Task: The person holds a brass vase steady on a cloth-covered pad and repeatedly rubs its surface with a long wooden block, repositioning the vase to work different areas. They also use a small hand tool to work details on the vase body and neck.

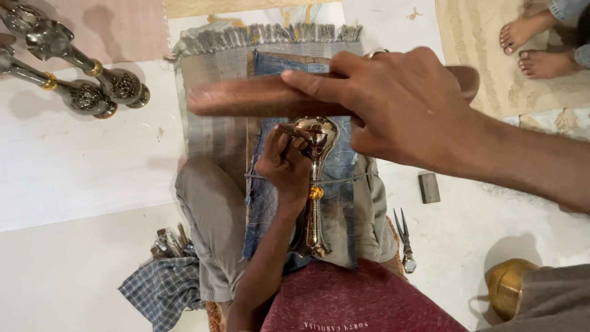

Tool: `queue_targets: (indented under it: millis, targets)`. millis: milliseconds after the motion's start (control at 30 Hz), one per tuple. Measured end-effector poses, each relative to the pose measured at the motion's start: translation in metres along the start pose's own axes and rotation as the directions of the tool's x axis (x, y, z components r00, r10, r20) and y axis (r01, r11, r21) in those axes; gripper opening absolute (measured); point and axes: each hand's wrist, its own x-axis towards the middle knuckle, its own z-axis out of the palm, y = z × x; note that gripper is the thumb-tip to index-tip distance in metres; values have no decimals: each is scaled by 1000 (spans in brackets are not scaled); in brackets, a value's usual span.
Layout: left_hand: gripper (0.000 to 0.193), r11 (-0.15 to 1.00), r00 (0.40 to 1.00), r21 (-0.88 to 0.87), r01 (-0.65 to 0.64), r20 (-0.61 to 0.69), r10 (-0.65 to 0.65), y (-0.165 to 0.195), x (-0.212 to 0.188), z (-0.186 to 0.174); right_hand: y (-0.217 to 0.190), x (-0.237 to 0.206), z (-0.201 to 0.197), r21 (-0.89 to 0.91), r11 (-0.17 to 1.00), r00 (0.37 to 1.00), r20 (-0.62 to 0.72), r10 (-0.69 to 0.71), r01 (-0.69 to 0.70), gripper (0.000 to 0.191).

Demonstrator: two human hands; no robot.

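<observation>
A wooden stick point(258, 98) is gripped in the right hand point(399, 104), fingers wrapped fully round it with the index finger laid flat along the top. It's held level, crosswise, right above the top end of a shiny metal piece point(316, 184), which looks like a long-stemmed brass thing with a bulb-shaped head. That piece is laid lengthwise down the lap on a patch of denim cloth point(270, 190), head pointing away from the body, a small gold-coloured ring showing halfway down the stem.

The left hand point(283, 163) is closed round a small pointed tool point(295, 132), the tip of which is pressed onto the bulb end, so the tool sits just under the stick. Whether stick and tool are actually touching can't be made out.

Off to the upper left, two more metal pieces point(80, 74) are laid on the white floor point(74, 166). A pair of tweezers point(404, 237) and a small grey block point(428, 187) are seen on the right, a round brass pot point(507, 286) lower right, and someone else's bare feet point(534, 46) on a mat up top.
</observation>
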Motion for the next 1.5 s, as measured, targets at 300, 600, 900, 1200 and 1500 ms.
queue_targets:
  millis: [300,600,900,1200,1500]
  targets:
    - [30,725,906,-624,291,-65,-419,-40,14,-13,-90,-49,71,745,604,905,416,-87,-284,40]
    - [30,657,928,-690,303,57,-368,-28,20,-20,-182,-125,156,729,597,932,350,97,-336,38]
    - [30,879,939,-385,281,299,-169,12,26,-17,-187,-145,189,965,236,904,6,428,-118,35]
    - [23,986,948,-135,96,313,-50,32,29,-26,-163,-157,252,983,-179,676,153,721,-32,15]
    - [20,985,958,87,-148,258,121,34,22,-21,-131,-142,225,985,-156,515,170,840,-70,56]
